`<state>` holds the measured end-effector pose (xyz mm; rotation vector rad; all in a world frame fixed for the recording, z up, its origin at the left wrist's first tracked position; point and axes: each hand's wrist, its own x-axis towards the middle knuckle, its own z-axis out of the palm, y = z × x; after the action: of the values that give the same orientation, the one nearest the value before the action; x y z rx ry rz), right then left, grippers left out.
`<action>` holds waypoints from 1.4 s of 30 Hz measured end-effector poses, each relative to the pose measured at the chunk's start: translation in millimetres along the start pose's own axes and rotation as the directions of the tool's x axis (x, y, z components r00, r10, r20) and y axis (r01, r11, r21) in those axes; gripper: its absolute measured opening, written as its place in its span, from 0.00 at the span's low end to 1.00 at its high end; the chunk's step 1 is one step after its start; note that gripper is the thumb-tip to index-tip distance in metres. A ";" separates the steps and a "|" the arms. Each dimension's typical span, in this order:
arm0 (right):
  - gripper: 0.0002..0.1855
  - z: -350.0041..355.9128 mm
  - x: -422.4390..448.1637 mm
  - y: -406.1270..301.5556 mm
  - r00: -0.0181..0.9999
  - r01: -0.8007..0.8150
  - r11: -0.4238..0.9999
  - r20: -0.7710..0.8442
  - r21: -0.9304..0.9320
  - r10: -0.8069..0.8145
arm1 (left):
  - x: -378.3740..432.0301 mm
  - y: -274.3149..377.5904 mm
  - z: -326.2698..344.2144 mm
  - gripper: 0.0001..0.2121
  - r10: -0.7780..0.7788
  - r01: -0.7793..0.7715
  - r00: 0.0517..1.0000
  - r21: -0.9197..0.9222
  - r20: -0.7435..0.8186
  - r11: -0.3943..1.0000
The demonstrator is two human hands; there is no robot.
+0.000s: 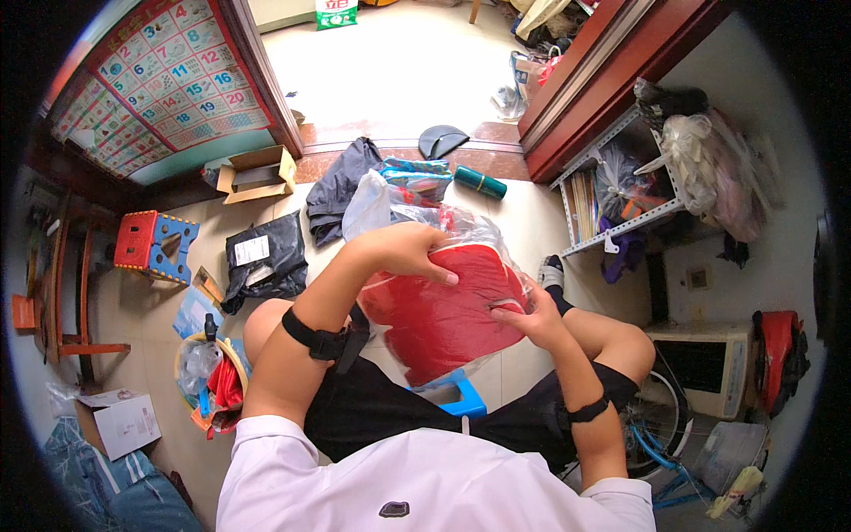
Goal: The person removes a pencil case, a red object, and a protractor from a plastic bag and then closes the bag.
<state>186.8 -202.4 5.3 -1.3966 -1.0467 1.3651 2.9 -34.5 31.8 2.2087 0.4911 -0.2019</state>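
A folded red cloth item point(445, 312) with a pale edge lies inside a clear plastic bag point(502, 249), held up in front of my lap. My left hand point(409, 249) is over its upper left, the thumb resting on the red surface. At the right edge, my right hand point(538, 316) pinches the bag and a fold of the cloth between thumb and fingers. Beyond the bag, a white plastic bag point(367, 206) and a blue-trimmed packet point(415, 174) sit on the floor. Below it shows part of a blue plastic stool point(459, 396).
Dark clothing point(342, 189), a green cylinder point(480, 182) and a dark cap point(443, 141) lie near the doorway. To the left are a black parcel point(266, 259), a red-and-blue step stool point(156, 246) and a filled basket point(213, 382). A metal shelf point(615, 236) stands right, above a bicycle wheel point(665, 412).
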 end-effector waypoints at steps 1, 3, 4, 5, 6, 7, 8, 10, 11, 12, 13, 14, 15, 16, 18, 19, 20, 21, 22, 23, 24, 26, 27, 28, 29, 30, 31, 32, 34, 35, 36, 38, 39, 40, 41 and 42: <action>0.30 -1.1 -2.1 1.7 1.000 0.012 1.000 -0.001 -0.006 -0.012 | 0.2 -1.4 -0.1 0.28 -0.008 0.007 1.000 0.058 0.007 0.998; 0.30 -10.2 -8.2 -4.8 0.987 -0.064 0.998 -0.145 0.029 0.068 | 2.9 -11.0 0.8 0.25 -0.018 0.037 0.990 0.139 -0.137 0.990; 0.28 -21.5 -7.9 -1.2 0.969 -0.063 0.994 -0.234 0.088 0.082 | 6.8 -18.4 2.7 0.22 -0.013 0.059 0.959 0.154 -0.283 0.986; 0.26 -31.6 -8.4 1.5 0.952 -0.023 0.991 -0.301 0.128 0.061 | 7.7 -24.7 4.5 0.20 0.022 0.062 0.926 0.211 -0.376 0.975; 0.24 -40.9 -8.8 4.1 0.932 0.018 0.983 -0.359 0.182 0.049 | 7.1 -27.7 4.1 0.18 0.056 0.080 0.883 0.267 -0.466 0.960; 0.22 -46.3 -9.9 4.8 0.920 0.103 0.972 -0.391 0.213 -0.012 | 5.6 -30.1 3.5 0.16 0.088 0.109 0.831 0.317 -0.549 0.942; 0.20 -51.7 -11.2 6.1 0.904 0.188 0.952 -0.422 0.240 -0.072 | 4.4 -31.4 1.9 0.15 0.055 0.183 0.784 0.316 -0.618 0.931; 0.18 -63.1 -15.0 2.2 0.845 0.237 0.950 -0.526 0.204 -0.098 | 8.1 -31.5 -1.4 0.14 0.055 0.240 0.711 0.315 -0.701 0.918; 0.18 -68.9 -16.6 -0.2 0.811 0.259 0.949 -0.574 0.181 -0.112 | 9.8 -31.5 -3.3 0.13 0.054 0.268 0.670 0.309 -0.740 0.913; 0.17 -74.2 -16.5 -0.7 0.836 0.265 0.921 -0.545 0.284 -0.073 | 10.2 -28.9 -5.2 0.12 -0.035 0.373 0.619 0.255 -0.784 0.892; 0.17 -74.8 -16.3 -0.1 0.855 0.249 0.908 -0.517 0.336 -0.043 | 9.7 -27.0 -6.5 0.12 -0.077 0.414 0.602 0.228 -0.795 0.881; 0.17 -74.0 -15.2 -0.9 0.873 0.229 0.893 -0.487 0.387 -0.013 | 9.0 -25.6 -8.1 0.12 -0.120 0.455 0.582 0.199 -0.804 0.868; 0.17 -68.7 -10.7 -1.6 0.894 0.204 0.873 -0.448 0.444 0.020 | 4.4 -26.3 -10.0 0.12 -0.169 0.505 0.558 0.171 -0.813 0.846; 0.18 -61.9 -3.3 1.1 0.874 0.133 0.816 -0.454 0.563 0.171 | -1.9 -24.5 -11.9 0.12 -0.259 0.538 0.588 0.131 -0.767 0.833; 0.17 -65.0 -0.2 19.4 0.942 0.072 0.716 -0.285 0.694 0.180 | -2.9 -27.1 -12.8 0.15 -0.360 0.566 0.633 0.091 -0.686 0.820; 0.17 -70.7 -0.6 32.3 0.983 0.016 0.670 -0.133 0.743 0.123 | -1.0 -27.0 -12.6 0.17 -0.405 0.578 0.654 0.078 -0.639 0.812; 0.17 -73.1 -2.0 44.2 0.995 -0.065 0.636 0.006 0.769 0.095 | 2.4 -28.3 -10.1 0.15 -0.403 0.567 0.686 0.098 -0.605 0.818; 0.18 -64.6 -0.4 48.0 0.992 -0.119 0.608 0.064 0.785 0.112 | 6.2 -41.9 -3.5 0.15 -0.403 0.562 0.701 0.109 -0.588 0.820; 0.18 -55.6 1.9 52.3 0.984 -0.176 0.580 0.123 0.796 0.129 | 9.7 -56.3 3.3 0.14 -0.404 0.558 0.715 0.118 -0.571 0.821; 0.18 -35.7 5.8 49.0 0.967 -0.248 0.514 0.183 0.821 0.176 | 5.9 -103.9 15.8 0.14 -0.321 0.322 0.774 -0.097 -0.546 0.942; 0.19 -19.4 7.4 45.4 0.950 -0.297 0.455 0.209 0.839 0.233 | 6.1 -126.8 27.2 0.15 -0.282 0.216 0.790 -0.184 -0.545 0.959; 0.19 -5.2 6.9 44.5 0.925 -0.356 0.404 0.257 0.843 0.279 | 6.4 -134.0 31.2 0.16 -0.287 0.144 0.771 -0.283 -0.569 0.948; 0.19 -8.5 3.4 50.6 0.918 -0.388 0.397 0.308 0.832 0.250 | 9.3 -128.7 27.4 0.16 -0.309 0.146 0.753 -0.310 -0.581 0.939; 0.19 -7.5 0.7 50.0 0.906 -0.421 0.392 0.361 0.818 0.220 | 9.0 -121.6 21.2 0.17 -0.335 0.155 0.727 -0.333 -0.599 0.930; 0.20 -6.4 -8.4 44.4 0.916 -0.390 0.378 0.310 0.840 0.256 | 10.5 -113.6 15.0 0.17 -0.368 0.172 0.696 -0.355 -0.616 0.919; 0.20 -4.6 -13.1 41.9 0.918 -0.376 0.371 0.287 0.849 0.273 | 7.2 -108.4 8.3 0.18 -0.394 0.176 0.666 -0.379 -0.633 0.908; 0.20 -2.5 -17.5 39.7 0.920 -0.362 0.364 0.266 0.858 0.289 | 3.6 -106.2 2.4 0.19 -0.415 0.174 0.642 -0.405 -0.645 0.898; 0.20 -4.2 -20.4 42.8 0.894 -0.429 0.347 0.335 0.834 0.297 | 0.4 -105.2 -3.4 0.19 -0.427 0.166 0.624 -0.423 -0.655 0.891; 0.20 -11.8 -30.6 53.5 0.862 -0.495 0.312 0.416 0.811 0.289 | 4.7 -98.4 -10.3 0.21 -0.426 0.142 0.623 -0.441 -0.656 0.886; 0.20 -15.9 -36.1 58.6 0.845 -0.527 0.296 0.453 0.796 0.285 | 8.8 -92.6 -10.9 0.20 -0.455 0.107 0.618 -0.505 -0.641 0.857; 0.20 -7.0 -35.0 59.5 0.790 -0.601 0.200 0.536 0.774 0.297 | 4.1 -86.9 -14.2 0.19 -0.494 0.090 0.600 -0.560 -0.629 0.823; 0.19 9.7 -28.4 68.6 0.748 -0.658 0.183 0.606 0.731 0.270 | -2.2 -84.0 -20.7 0.16 -0.508 0.024 0.597 -0.620 -0.621 0.784; 0.19 13.5 -28.5 71.3 0.735 -0.674 0.181 0.623 0.717 0.268 | -0.5 -76.7 -21.8 0.15 -0.495 -0.038 0.601 -0.641 -0.628 0.766; 0.19 13.6 -21.3 72.9 0.702 -0.708 0.160 0.659 0.688 0.270 | 0.6 -69.6 -23.1 0.14 -0.483 -0.100 0.603 -0.661 -0.635 0.744; 0.19 13.3 -18.8 72.6 0.689 -0.720 0.139 0.676 0.680 0.262 | 1.1 -62.8 -24.1 0.13 -0.471 -0.161 0.605 -0.678 -0.642 0.718; 0.19 15.4 -15.0 72.7 0.673 -0.735 0.116 0.697 0.668 0.249 | -2.0 -59.4 -26.6 0.13 -0.456 -0.206 0.595 -0.674 -0.662 0.710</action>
<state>169.8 -234.1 -61.4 -0.4559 0.2822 2.3426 -24.1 19.3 6.9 1.3539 1.0390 0.8568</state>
